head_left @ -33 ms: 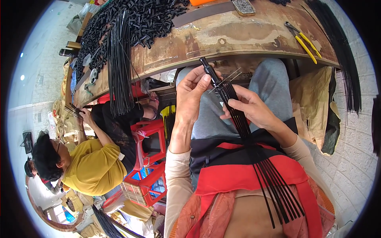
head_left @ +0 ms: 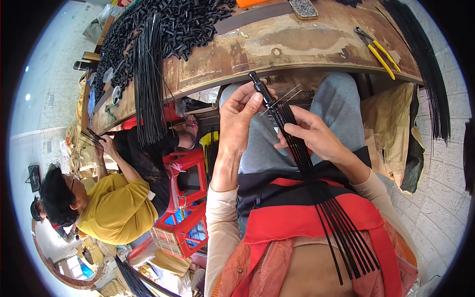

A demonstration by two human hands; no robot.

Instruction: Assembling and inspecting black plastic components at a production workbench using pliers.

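Room: pale wall (head_left: 39, 109) at left, white brick wall (head_left: 430, 213) at right.
Table: worn wood table (head_left: 307, 44) on the far side, a heap of black pieces (head_left: 163, 37) on its left.
Counts: two red stools (head_left: 184, 157) at left, one pair of pliers (head_left: 377, 52) at right; held rods too crowded to count.
Left hand (head_left: 239, 111): closed on the black tube (head_left: 258, 85), whose tip juts beyond the grip.
Right hand (head_left: 312, 131): narrow, pinching the black rods (head_left: 297, 148), which run nearward from the tube.
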